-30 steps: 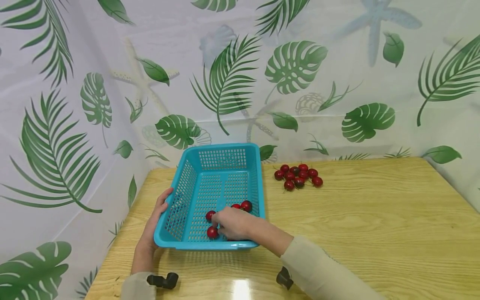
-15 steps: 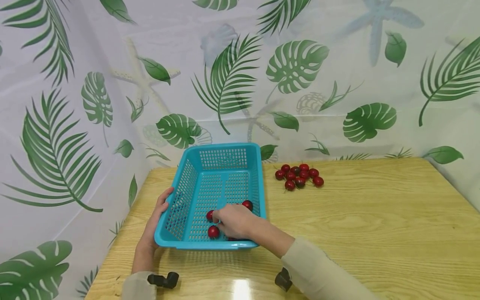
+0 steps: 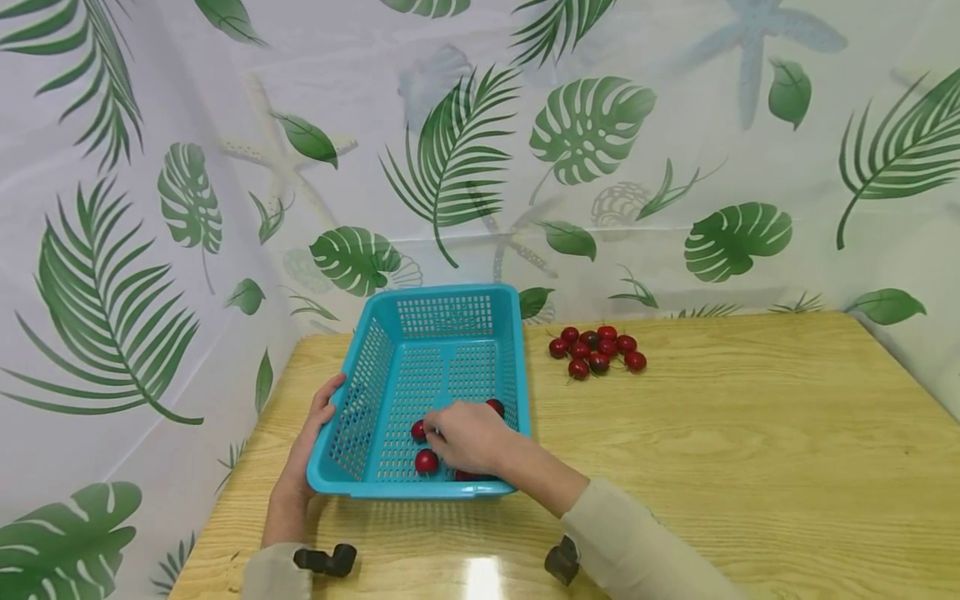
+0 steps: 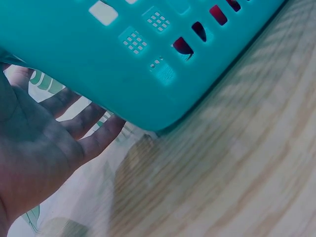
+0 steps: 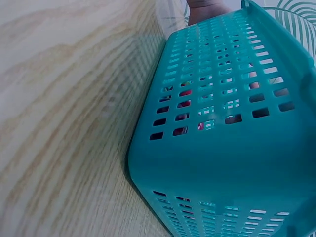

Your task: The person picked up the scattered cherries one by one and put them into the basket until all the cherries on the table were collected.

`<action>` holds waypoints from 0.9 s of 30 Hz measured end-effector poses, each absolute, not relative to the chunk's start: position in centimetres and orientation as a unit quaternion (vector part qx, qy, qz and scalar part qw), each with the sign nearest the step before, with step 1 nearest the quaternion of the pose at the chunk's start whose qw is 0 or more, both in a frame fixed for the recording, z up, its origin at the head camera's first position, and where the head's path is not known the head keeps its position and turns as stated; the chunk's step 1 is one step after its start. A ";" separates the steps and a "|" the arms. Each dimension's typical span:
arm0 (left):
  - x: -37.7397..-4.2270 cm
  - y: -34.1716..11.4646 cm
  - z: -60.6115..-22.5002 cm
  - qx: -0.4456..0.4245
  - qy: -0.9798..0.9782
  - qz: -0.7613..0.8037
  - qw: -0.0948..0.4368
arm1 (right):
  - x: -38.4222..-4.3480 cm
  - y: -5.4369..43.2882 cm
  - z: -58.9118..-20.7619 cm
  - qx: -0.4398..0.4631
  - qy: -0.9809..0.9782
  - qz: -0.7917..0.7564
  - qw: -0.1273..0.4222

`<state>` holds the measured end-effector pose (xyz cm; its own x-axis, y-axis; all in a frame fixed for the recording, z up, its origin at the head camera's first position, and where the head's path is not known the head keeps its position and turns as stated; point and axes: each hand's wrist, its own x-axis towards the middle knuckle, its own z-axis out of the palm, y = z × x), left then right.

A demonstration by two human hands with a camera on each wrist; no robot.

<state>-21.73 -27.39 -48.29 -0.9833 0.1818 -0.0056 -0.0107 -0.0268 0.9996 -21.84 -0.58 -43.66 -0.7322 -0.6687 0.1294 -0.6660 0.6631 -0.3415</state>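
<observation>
My right hand (image 3: 468, 435) reaches down into a turquoise perforated basket (image 3: 408, 491) with its fingers curled. Its fingertips are right at a dark red cherry (image 3: 418, 431); whether they pinch it or its stem is hidden. A second cherry (image 3: 427, 462) lies just in front, another cherry (image 3: 495, 407) shows behind the hand, and more red shows under the palm. At the basket's left side, my left hand (image 3: 306, 442) rests against the rim and outer wall. In the left wrist view the fingers (image 4: 101, 138) of that hand are spread and fairly straight, their tips behind the basket's edge.
A loose cluster of cherries (image 3: 597, 350) with stems lies on the wooden table (image 3: 735, 442), right of the basket's far end. A leaf-patterned cloth (image 3: 645, 167) hangs close behind and along the left. Black wrist mounts (image 3: 326, 560) sit by both sleeves.
My right hand has shifted slightly toward the far end inside the basket, covering one cherry that showed earlier. My left hand, the basket and the cluster on the table keep their places.
</observation>
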 end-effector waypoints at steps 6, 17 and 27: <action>-21.7 -27.4 -48.2 0.064 0.692 0.715 0.068 | -21.8 -0.2 -43.4 -0.356 0.895 -0.259 -0.070; -21.8 -27.4 -48.3 0.065 0.694 0.715 0.061 | -23.2 2.3 -42.8 -0.298 0.821 -0.412 -0.259; -22.1 -27.3 -48.4 0.063 0.685 0.724 0.052 | -25.8 8.2 -44.3 -0.077 0.868 -0.421 -0.252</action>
